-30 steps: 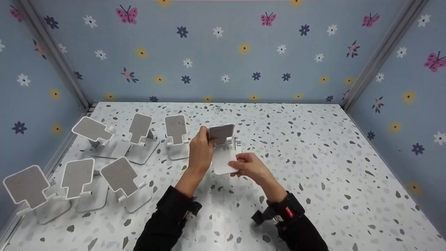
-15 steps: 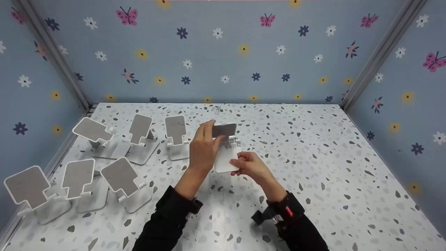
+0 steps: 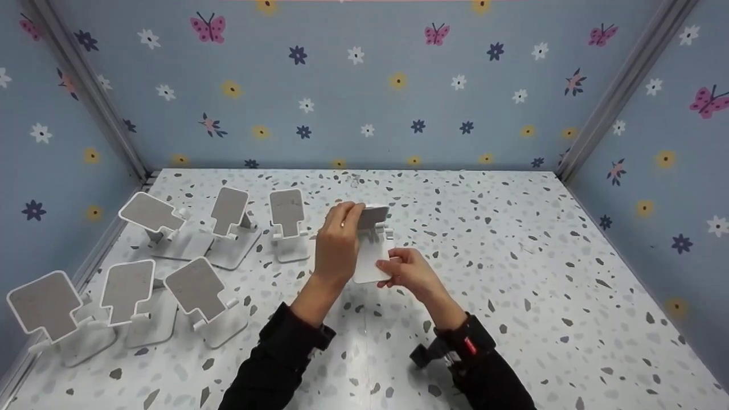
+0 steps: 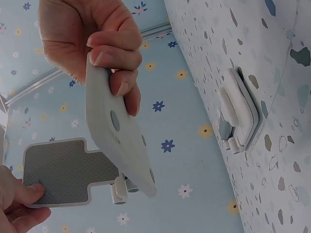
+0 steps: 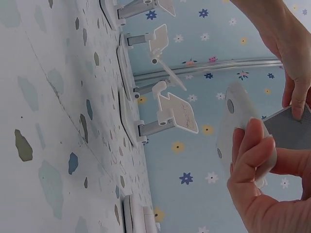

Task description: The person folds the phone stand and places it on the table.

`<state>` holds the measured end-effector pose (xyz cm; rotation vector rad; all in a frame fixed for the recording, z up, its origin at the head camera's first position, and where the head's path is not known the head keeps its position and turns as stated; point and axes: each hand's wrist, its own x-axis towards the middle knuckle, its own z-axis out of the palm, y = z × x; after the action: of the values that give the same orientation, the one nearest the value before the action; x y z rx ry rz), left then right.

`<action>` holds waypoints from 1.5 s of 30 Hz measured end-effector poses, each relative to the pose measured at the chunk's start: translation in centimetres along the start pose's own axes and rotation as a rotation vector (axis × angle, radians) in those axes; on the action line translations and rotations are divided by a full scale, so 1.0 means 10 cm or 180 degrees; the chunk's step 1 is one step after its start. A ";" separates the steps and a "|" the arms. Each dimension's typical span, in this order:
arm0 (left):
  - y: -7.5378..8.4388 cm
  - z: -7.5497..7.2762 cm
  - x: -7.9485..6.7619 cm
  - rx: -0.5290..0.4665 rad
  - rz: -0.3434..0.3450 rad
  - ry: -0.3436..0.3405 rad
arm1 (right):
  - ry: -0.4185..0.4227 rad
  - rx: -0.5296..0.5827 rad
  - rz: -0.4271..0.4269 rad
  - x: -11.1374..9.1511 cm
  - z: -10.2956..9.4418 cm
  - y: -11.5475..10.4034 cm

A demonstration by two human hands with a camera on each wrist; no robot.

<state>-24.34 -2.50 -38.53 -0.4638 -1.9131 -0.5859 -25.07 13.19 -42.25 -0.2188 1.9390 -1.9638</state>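
In the head view, both hands hold a white folding phone stand (image 3: 369, 265) over the middle of the table. My left hand (image 3: 337, 246) grips its upper plate, which has a grey pad (image 3: 374, 217); in the left wrist view the thumb (image 4: 33, 193) lies on that pad. My right hand (image 3: 413, 272) pinches the lower right edge of the white base, and its fingers (image 5: 255, 150) curl round the base in the right wrist view. The plate stands open at an angle to the base. A folded stand (image 4: 238, 114) lies on the table, mostly hidden from the head view.
Several unfolded phone stands occupy the left of the table, among them one at the near left (image 3: 45, 302) and one closest to my left hand (image 3: 287, 210). Flower-patterned walls (image 3: 364, 85) border the speckled table (image 3: 512, 256) at the back and sides.
My left hand has shifted right and turned, now covering the left part of the grey pad. The held stand has moved slightly right with it. The right hand keeps its pinch, almost still.
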 end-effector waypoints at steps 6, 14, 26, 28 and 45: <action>0.04 0.00 -0.04 -0.0129 0.0068 0.0093 | 0.0165 -0.0100 0.0040 0.02 -0.01 0.03; 0.10 0.05 -0.16 -0.0246 0.0279 0.0167 | 0.0247 -0.0003 0.0050 0.01 -0.07 0.00; 0.17 0.10 -0.33 -0.0292 0.0440 0.0266 | 0.0280 0.0151 -0.0003 0.01 -0.13 -0.07; 0.18 0.11 -0.36 -0.0283 0.0459 0.0291 | 0.0232 0.0151 -0.0005 0.00 -0.15 -0.08; 0.13 0.10 -0.46 -0.0449 0.0553 0.0479 | -0.0914 0.0416 0.0065 -0.02 -0.34 -0.16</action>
<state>-22.53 -1.08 -42.87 -0.6511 -1.6762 -0.6254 -26.35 16.44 -40.77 -0.4188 1.6205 -1.9176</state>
